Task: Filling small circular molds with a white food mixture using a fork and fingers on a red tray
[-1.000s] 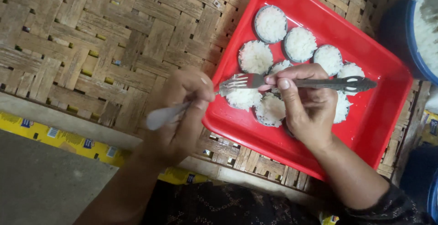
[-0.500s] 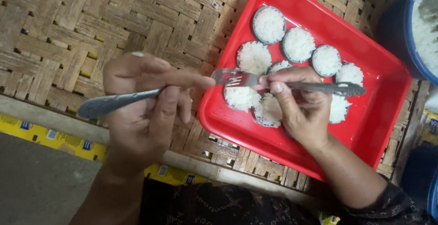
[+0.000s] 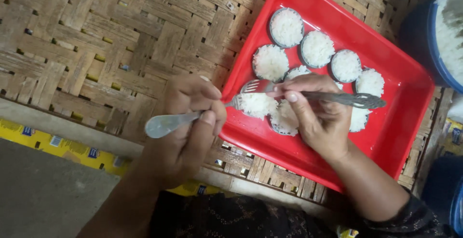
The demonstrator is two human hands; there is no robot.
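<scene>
Rice mound (image 3: 255, 104) on red tray (image 3: 400, 122), left of its centre | I judge it soft, crumbly, light; lift from underneath | left hand (image 3: 185, 127) fingers closed round a utensil handle (image 3: 166, 123) | right hand (image 3: 316, 120) pinches fork (image 3: 333, 96)

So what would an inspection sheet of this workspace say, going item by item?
Surface: woven bamboo mat, with a red tray lying on it.
Job's things: round white rice cakes in small moulds, set in rows in the tray; two metal forks.
Clutter: a yellow printed strip along the mat's near edge.
Hands: left hand holds a fork by its handle, its tines at a cake; right hand holds the other fork across the cakes.
Cables: nothing seen.
Surroundings: a blue bowl with white filling at the upper right; grey floor below.
</scene>
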